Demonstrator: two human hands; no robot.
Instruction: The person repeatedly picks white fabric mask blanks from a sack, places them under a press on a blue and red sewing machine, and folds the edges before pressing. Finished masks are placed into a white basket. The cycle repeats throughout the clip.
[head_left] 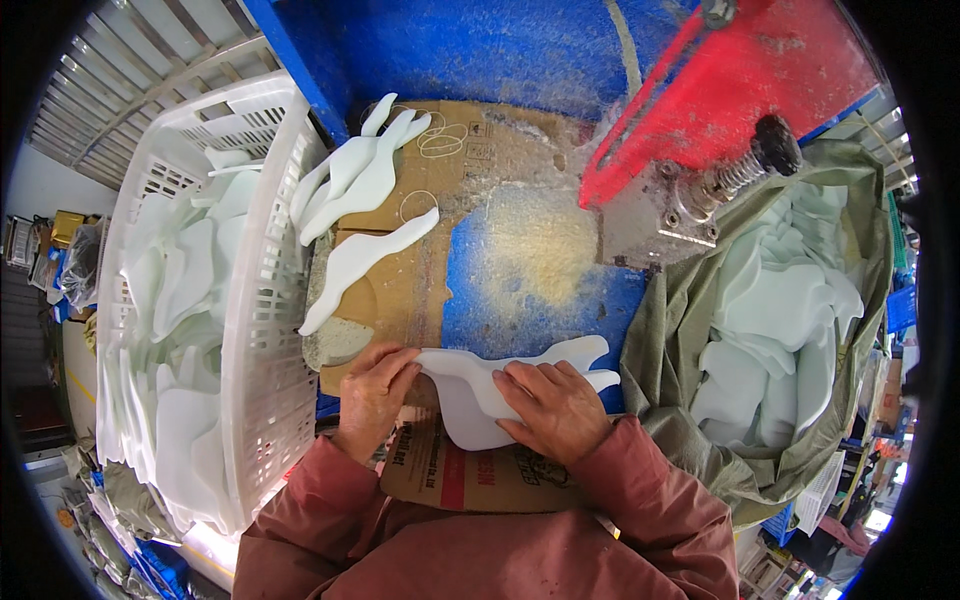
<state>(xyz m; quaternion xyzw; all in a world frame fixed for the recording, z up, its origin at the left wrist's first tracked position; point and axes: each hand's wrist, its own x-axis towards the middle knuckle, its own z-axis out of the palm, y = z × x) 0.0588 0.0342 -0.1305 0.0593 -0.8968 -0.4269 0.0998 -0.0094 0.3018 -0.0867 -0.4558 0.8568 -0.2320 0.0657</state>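
Observation:
Two white, wavy-edged plastic pieces (465,403), one overlapping the other, are held level in front of my body. My left hand (374,400) pinches their left end between thumb and fingers. Nearer their right end, my right hand (558,408) is closed over them, with fingers on top and the thumb at the near edge. Their split right tips stick out past my knuckles. A similar slim white piece (372,262) lies alone on the cardboard (415,285) beyond my left hand, and a small stack of pieces (352,182) rests farther back.
A white slatted plastic basket (262,300) full of such pieces stands at left. At right, an olive sack (665,345) holds many more. A red machine guard (745,85) with a metal block (655,215) overhangs the dusty blue surface (600,300). Thin rubber bands (440,140) lie behind.

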